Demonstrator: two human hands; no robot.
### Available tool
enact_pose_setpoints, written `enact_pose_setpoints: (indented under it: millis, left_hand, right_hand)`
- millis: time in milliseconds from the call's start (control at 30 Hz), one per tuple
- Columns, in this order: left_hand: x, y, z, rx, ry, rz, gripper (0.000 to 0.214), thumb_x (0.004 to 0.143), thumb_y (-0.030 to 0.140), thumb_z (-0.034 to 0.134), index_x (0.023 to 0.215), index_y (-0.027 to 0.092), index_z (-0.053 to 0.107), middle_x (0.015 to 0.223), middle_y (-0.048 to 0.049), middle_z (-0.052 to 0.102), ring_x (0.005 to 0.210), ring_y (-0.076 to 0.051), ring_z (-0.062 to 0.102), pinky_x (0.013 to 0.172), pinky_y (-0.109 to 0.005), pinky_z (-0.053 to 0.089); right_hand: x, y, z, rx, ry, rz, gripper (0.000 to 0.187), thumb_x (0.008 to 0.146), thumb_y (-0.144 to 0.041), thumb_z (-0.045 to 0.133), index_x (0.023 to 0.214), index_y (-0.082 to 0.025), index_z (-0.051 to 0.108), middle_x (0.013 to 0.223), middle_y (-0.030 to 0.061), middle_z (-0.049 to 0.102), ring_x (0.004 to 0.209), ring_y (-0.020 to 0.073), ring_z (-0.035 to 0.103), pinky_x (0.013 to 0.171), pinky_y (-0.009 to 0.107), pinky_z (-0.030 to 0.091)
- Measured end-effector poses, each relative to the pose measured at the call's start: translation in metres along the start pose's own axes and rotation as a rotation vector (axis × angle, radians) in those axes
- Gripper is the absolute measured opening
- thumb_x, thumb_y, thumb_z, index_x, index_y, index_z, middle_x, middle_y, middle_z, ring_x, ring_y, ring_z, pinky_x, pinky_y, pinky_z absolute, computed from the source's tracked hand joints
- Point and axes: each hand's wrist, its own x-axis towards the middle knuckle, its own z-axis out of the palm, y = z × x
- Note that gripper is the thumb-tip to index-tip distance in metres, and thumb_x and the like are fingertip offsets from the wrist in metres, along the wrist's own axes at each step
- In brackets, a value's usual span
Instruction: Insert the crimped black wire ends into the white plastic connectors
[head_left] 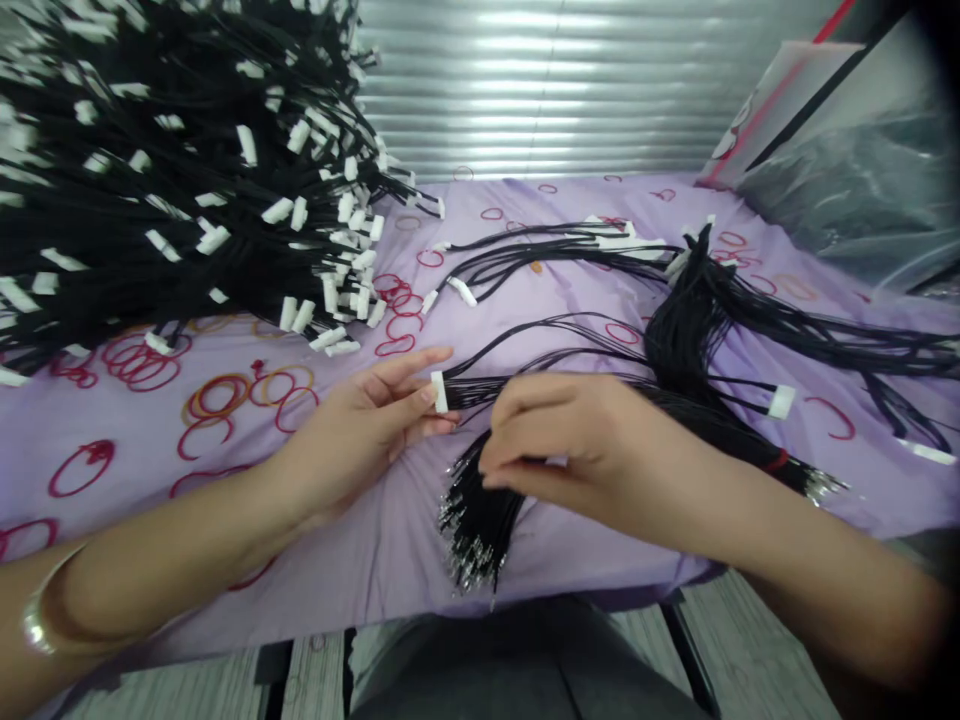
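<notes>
My left hand [397,405] pinches a white connector [440,391] between thumb and fingers. Black wires run from that connector to the right, passing behind my other hand. My right hand [559,435] is closed in a pinch above the wires; whatever is between its fingertips, if anything, is too small to make out. Just below it lies a fanned bundle of loose black wires [480,515] with bare metal terminals at the ends. Another wire bundle [709,430], tied with a red band, stretches to the right under my right forearm.
A tall heap of black cables with white connectors [214,240] fills the back left. Red and yellow rubber bands [217,395] are scattered over the purple cloth [360,570]. More connector cables [690,300] lie at the right, before a clear plastic bag [862,200].
</notes>
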Motion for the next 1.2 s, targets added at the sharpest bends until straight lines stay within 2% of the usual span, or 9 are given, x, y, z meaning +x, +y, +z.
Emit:
enact_pose_setpoints:
  millis: [100, 267, 367, 467, 567, 633, 900, 1067, 1200]
  left_hand:
    - [-0.002, 0.008, 0.001, 0.092, -0.036, 0.088, 0.027, 0.079, 0.024, 0.066, 0.107, 0.023, 0.066, 0.077, 0.0033, 0.069, 0.072, -0.005, 0.067, 0.071, -0.009, 0.053]
    - [0.005, 0.027, 0.001, 0.300, -0.148, 0.276, 0.045, 0.072, 0.014, 0.073, 0.115, 0.024, 0.062, 0.086, 0.0017, 0.072, 0.080, -0.006, 0.066, 0.080, -0.014, 0.053]
    - [0.019, 0.043, 0.005, 0.539, -0.181, 0.455, 0.036, 0.073, 0.020, 0.073, 0.108, 0.020, 0.065, 0.086, -0.0009, 0.072, 0.079, -0.008, 0.066, 0.079, -0.017, 0.053]
    - [0.035, 0.063, 0.013, 0.932, -0.168, 0.760, 0.022, 0.074, 0.026, 0.071, 0.095, 0.019, 0.071, 0.086, -0.0020, 0.072, 0.077, -0.009, 0.065, 0.074, -0.017, 0.051]
    - [0.043, 0.081, 0.027, 1.195, -0.170, 1.008, 0.013, 0.074, 0.027, 0.071, 0.086, 0.021, 0.073, 0.095, -0.0023, 0.072, 0.083, -0.009, 0.064, 0.075, -0.018, 0.048]
    - [0.043, 0.091, 0.036, 1.254, -0.190, 1.078, 0.011, 0.076, 0.027, 0.069, 0.084, 0.022, 0.073, 0.095, -0.0015, 0.072, 0.085, -0.010, 0.064, 0.075, -0.018, 0.046]
    - [0.020, 0.110, 0.064, 1.384, -0.174, 0.984, 0.016, 0.079, 0.029, 0.062, 0.084, 0.018, 0.072, 0.079, 0.0005, 0.071, 0.070, -0.010, 0.061, 0.067, -0.020, 0.043]
    - [0.018, 0.115, 0.067, 1.583, -0.123, 0.885, 0.017, 0.080, 0.026, 0.056, 0.082, 0.018, 0.070, 0.071, 0.0020, 0.068, 0.063, -0.008, 0.057, 0.064, -0.020, 0.040]
    - [0.019, 0.112, 0.057, 1.653, -0.115, 0.749, 0.015, 0.080, 0.025, 0.054, 0.078, 0.018, 0.067, 0.066, 0.0029, 0.067, 0.058, -0.007, 0.057, 0.060, -0.019, 0.037]
  right_hand:
    - [0.000, 0.000, 0.008, -0.119, -0.193, 0.016, 0.016, 0.089, -0.022, 0.053, 0.087, -0.013, 0.067, 0.088, 0.0054, 0.062, 0.080, 0.0133, 0.059, 0.075, 0.027, 0.049]
    - [0.003, 0.015, 0.022, -0.407, -0.049, 0.139, 0.021, 0.091, -0.013, 0.043, 0.097, -0.011, 0.063, 0.095, 0.0093, 0.060, 0.089, 0.0189, 0.057, 0.084, 0.035, 0.049]
    - [0.003, 0.024, 0.021, -0.456, 0.085, 0.187, 0.030, 0.087, -0.009, 0.048, 0.115, -0.009, 0.057, 0.107, 0.0122, 0.058, 0.103, 0.0229, 0.053, 0.093, 0.038, 0.045]
    - [0.004, 0.028, 0.015, -0.422, 0.117, 0.245, 0.033, 0.085, -0.008, 0.049, 0.118, -0.006, 0.056, 0.110, 0.0146, 0.058, 0.106, 0.0245, 0.053, 0.094, 0.039, 0.043]
    - [0.004, 0.027, 0.008, -0.258, -0.006, 0.270, 0.016, 0.084, -0.015, 0.056, 0.097, -0.010, 0.064, 0.096, 0.0100, 0.063, 0.093, 0.0207, 0.057, 0.086, 0.034, 0.045]
    - [0.003, 0.026, 0.004, -0.106, -0.113, 0.271, 0.013, 0.080, -0.020, 0.063, 0.091, -0.014, 0.065, 0.089, 0.0049, 0.064, 0.084, 0.0163, 0.057, 0.079, 0.028, 0.044]
    - [0.005, 0.018, -0.005, 0.095, -0.294, 0.265, 0.005, 0.079, -0.013, 0.061, 0.080, -0.015, 0.065, 0.084, 0.0015, 0.064, 0.080, 0.0111, 0.055, 0.075, 0.022, 0.040]
    - [0.006, 0.016, -0.005, 0.088, -0.269, 0.158, 0.007, 0.080, -0.009, 0.058, 0.079, -0.014, 0.063, 0.083, 0.0011, 0.063, 0.082, 0.0100, 0.054, 0.077, 0.021, 0.039]
    - [0.005, 0.017, -0.004, 0.144, -0.148, 0.159, 0.010, 0.084, -0.012, 0.050, 0.081, -0.015, 0.060, 0.077, -0.0011, 0.062, 0.071, 0.0079, 0.052, 0.068, 0.020, 0.039]
